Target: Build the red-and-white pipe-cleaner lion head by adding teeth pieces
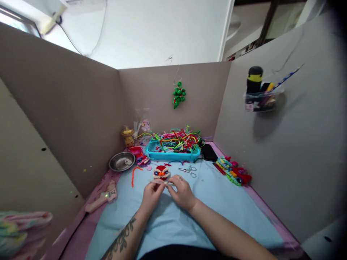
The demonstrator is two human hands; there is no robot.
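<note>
My left hand (pixel 154 192) and my right hand (pixel 181 190) meet over the middle of the blue cloth (pixel 217 216). Both pinch a thin whitish strip (pixel 155 181) that looks like a pipe cleaner; the fingers hide part of it. Just beyond my fingertips lies a red and cream fuzzy face (pixel 162 172) with blue eyes and an orange middle. Small scissors (pixel 188 170) rest behind my right hand, handles to the right. An orange pipe cleaner (pixel 133 177), bent at one end, lies to the left of the face.
A blue tray (pixel 173 156) at the back is heaped with coloured pipe cleaners. A metal bowl (pixel 121 161) and a pink glue gun (pixel 103 200) lie left. On the right are a black phone (pixel 209 152) and colourful fuzzy pieces (pixel 234 171). Grey panels (pixel 168 101) enclose the table.
</note>
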